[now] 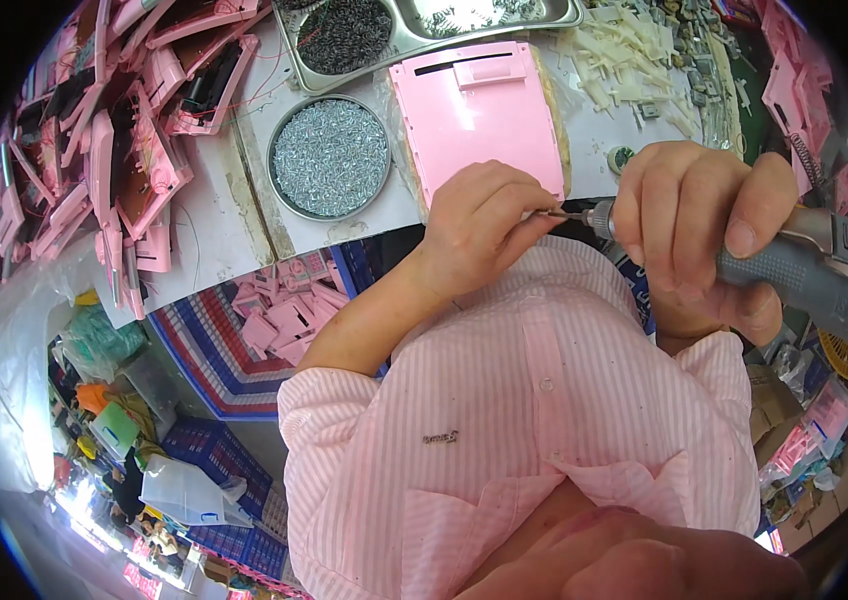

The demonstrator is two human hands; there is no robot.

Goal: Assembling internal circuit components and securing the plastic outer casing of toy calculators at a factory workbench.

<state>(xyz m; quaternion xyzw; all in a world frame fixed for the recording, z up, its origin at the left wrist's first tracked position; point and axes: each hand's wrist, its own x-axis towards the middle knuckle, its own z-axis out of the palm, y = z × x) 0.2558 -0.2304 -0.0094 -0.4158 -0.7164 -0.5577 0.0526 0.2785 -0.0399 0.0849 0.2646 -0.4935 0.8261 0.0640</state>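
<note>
My right hand (699, 225) is wrapped round a grey electric screwdriver (809, 285), whose thin bit points left in front of my chest. My left hand (489, 220) is closed in a pinch at the bit's tip. Whatever lies between those fingertips is too small to make out. Just beyond my left hand, a pink plastic panel (489, 125) with a dark slot near its far edge lies flat on the table. To its left stands a round metal tin (272, 165) full of small silvery screws.
A metal tray (424, 50) at the back holds dark springs and other small parts. White plastic pieces (624, 55) lie at the back right. Pink housings (149, 160) with wires pile up at left. Below the table edge, a striped basket (209, 345) contains pink parts.
</note>
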